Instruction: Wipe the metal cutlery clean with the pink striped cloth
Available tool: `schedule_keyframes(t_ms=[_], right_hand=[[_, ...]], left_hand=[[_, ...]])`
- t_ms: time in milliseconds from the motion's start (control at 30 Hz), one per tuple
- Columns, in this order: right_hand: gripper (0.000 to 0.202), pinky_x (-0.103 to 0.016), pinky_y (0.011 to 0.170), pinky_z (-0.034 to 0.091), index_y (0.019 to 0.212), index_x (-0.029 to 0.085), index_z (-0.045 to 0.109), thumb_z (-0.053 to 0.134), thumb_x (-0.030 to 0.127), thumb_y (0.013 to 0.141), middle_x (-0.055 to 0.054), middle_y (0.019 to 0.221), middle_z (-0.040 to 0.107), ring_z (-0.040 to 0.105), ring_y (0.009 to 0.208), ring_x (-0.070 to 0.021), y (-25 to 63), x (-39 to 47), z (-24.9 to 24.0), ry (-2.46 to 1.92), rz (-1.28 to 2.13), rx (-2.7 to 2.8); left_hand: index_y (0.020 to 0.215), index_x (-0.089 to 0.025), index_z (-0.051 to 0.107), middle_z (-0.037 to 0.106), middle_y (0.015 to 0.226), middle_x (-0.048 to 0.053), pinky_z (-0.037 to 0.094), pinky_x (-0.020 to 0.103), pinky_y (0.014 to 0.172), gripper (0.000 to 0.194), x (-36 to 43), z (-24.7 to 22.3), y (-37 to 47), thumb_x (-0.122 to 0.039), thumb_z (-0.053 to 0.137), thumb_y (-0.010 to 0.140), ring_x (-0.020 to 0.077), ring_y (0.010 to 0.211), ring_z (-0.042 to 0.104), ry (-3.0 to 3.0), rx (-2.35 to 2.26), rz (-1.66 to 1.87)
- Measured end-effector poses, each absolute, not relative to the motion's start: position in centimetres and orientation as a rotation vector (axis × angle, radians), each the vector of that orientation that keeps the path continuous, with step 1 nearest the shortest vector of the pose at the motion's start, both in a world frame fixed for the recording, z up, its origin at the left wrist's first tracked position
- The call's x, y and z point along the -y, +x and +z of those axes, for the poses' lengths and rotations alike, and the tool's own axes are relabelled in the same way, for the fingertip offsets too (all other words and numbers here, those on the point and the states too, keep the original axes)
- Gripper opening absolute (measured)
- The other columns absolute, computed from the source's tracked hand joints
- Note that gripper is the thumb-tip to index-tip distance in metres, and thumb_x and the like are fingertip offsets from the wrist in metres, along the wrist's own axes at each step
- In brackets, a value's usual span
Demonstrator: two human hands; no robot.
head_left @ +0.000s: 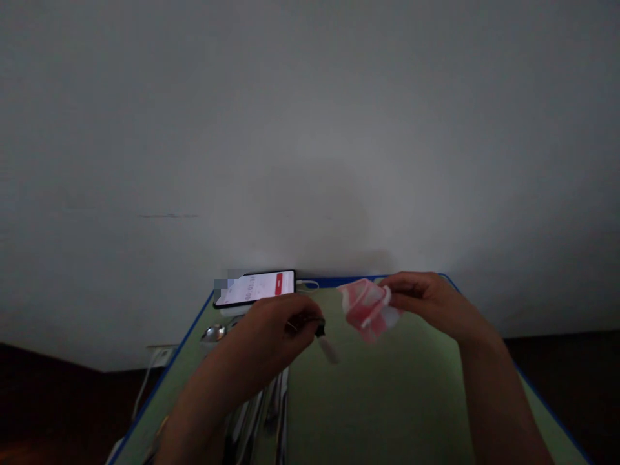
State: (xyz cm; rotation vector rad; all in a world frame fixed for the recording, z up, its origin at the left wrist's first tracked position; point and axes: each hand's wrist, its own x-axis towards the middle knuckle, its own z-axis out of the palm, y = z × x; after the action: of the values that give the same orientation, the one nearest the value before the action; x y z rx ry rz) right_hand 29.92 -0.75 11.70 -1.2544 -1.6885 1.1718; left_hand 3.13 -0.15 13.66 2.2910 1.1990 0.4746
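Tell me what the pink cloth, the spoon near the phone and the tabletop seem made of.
Cloth: probably thin, matte fabric, as it crumples softly in the right hand. Spoon: polished metal, likely steel, by its bright silvery glints. Tabletop: perhaps plastic or laminate, dull, given its even green surface; hard to tell.

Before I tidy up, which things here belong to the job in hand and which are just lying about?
Likely in the job:
cloth in right hand
blurred utensil in left hand
perhaps the nearby cutlery

Seemingly lying about:
phone
white cable
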Motion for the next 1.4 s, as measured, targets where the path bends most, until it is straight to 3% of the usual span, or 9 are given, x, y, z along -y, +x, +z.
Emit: schedule_keyframes(t_ms=[500,767,900,1067,1167,1400], right_hand=[[0.024,-0.028,0.074,0.046,0.097,0.019,0.060,0.057,0.033,0.078,-0.003,0.094,0.065,0.060,0.084,-0.0141,28.5,1.5,12.4,-1.108,1.367,1.854],[0.027,-0.025,0.070,0.042,0.098,0.020,0.062,0.044,0.036,0.086,-0.001,0.088,0.065,0.057,0.079,-0.0140,26.1,2.8,14.1,-1.120,1.144,2.210],[0.028,-0.024,0.063,0.039,0.094,0.018,0.061,0.048,0.040,0.083,-0.002,0.082,0.063,0.054,0.072,-0.0134,25.9,2.8,14.0,-1.246,0.950,2.213],[0.019,-0.022,0.053,0.033,0.085,0.018,0.062,0.050,0.033,0.082,0.000,0.072,0.061,0.050,0.061,-0.0105,25.9,3.1,14.2,-1.367,0.768,2.212],[0.020,-0.022,0.049,0.029,0.083,0.018,0.062,0.050,0.035,0.082,0.001,0.068,0.059,0.046,0.055,-0.0092,26.2,3.3,14.4,-1.382,0.760,2.249],[0.034,-0.023,0.054,0.035,0.073,0.017,0.059,0.038,0.039,0.088,0.001,0.061,0.054,0.048,0.057,-0.0100,26.4,3.3,14.3,-1.297,0.818,2.359]], left_hand=[[0.081,-0.021,0.066,0.067,0.073,-0.002,0.046,0.018,0.057,0.013,1.0,15.0,4.5,-0.020,0.053,0.079,0.0094,0.062,0.060,2.154,-1.132,0.695],[0.082,-0.019,0.067,0.068,0.069,-0.001,0.048,0.017,0.051,0.012,1.0,14.4,5.0,-0.027,0.058,0.078,0.0085,0.054,0.058,1.938,-1.143,0.994],[0.084,-0.019,0.067,0.070,0.075,0.000,0.049,0.019,0.051,0.019,0.8,14.1,5.5,-0.034,0.058,0.077,0.0099,0.054,0.060,1.914,-1.254,1.093],[0.086,-0.019,0.066,0.070,0.077,0.001,0.048,0.021,0.054,0.021,0.4,14.0,5.3,-0.036,0.055,0.079,0.0123,0.061,0.062,2.043,-1.309,0.960],[0.080,-0.019,0.063,0.067,0.067,-0.001,0.043,0.020,0.051,0.025,0.3,14.1,4.6,-0.039,0.049,0.083,0.0110,0.055,0.059,2.129,-1.303,0.774],[0.074,-0.018,0.056,0.059,0.057,-0.004,0.036,0.021,0.054,0.028,0.3,13.7,4.3,-0.030,0.037,0.089,0.0089,0.054,0.054,2.296,-1.139,0.483]])
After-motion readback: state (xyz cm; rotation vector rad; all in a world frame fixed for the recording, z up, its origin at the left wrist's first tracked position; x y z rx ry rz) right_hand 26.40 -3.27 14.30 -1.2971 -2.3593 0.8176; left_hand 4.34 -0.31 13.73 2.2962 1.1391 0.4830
